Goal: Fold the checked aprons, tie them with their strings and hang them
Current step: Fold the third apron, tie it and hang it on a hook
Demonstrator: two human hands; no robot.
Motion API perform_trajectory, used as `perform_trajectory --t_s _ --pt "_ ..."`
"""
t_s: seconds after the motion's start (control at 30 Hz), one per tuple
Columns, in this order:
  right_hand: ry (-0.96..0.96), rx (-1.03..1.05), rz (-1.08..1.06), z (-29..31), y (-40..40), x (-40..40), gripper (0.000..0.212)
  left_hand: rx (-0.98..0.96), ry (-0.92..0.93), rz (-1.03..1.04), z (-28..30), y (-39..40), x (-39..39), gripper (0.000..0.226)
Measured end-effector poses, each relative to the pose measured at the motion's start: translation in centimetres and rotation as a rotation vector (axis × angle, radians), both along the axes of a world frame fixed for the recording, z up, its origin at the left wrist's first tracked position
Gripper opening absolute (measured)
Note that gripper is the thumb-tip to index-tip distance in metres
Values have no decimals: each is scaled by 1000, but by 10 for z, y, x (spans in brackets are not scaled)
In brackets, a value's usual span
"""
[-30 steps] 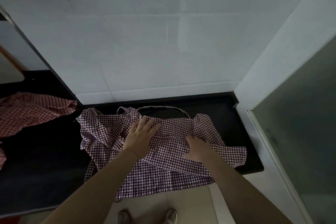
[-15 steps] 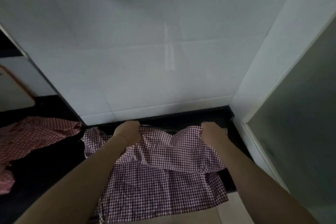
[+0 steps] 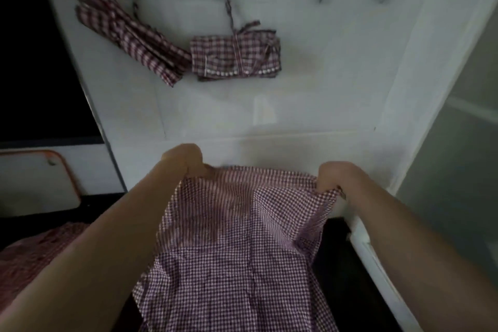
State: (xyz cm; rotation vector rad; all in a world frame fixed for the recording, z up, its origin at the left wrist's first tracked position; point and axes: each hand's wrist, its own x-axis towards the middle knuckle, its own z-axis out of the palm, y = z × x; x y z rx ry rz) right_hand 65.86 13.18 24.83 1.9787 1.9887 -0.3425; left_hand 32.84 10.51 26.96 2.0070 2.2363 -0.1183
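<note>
The left hand (image 3: 186, 160) and right hand (image 3: 336, 178) each grip a top corner of the apron (image 3: 237, 245), fingers curled into the cloth, holding it up over the dark counter (image 3: 339, 272). Two tied bundles (image 3: 234, 58) hang on the white wall (image 3: 310, 89) above.

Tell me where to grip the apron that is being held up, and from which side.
Grip the apron at its two top corners, from above, as the left hand and right hand do now. Its top edge spans between them and the rest hangs down, so it probably spreads flat for folding.
</note>
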Motion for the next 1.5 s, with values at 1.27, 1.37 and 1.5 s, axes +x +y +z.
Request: perform_trajectory --t_s 1.27,1.37,1.5 --pt "264 -263 -24 -294 -98 15 56 -591 -55 -95 -338 -110 50 69" --pt "203 -200 -170 -305 -92 28 42 -510 16 -1 -340 -104 46 53" --pt "139 -56 -147 -299 -75 21 27 -330 -25 94 -337 -83 46 37"
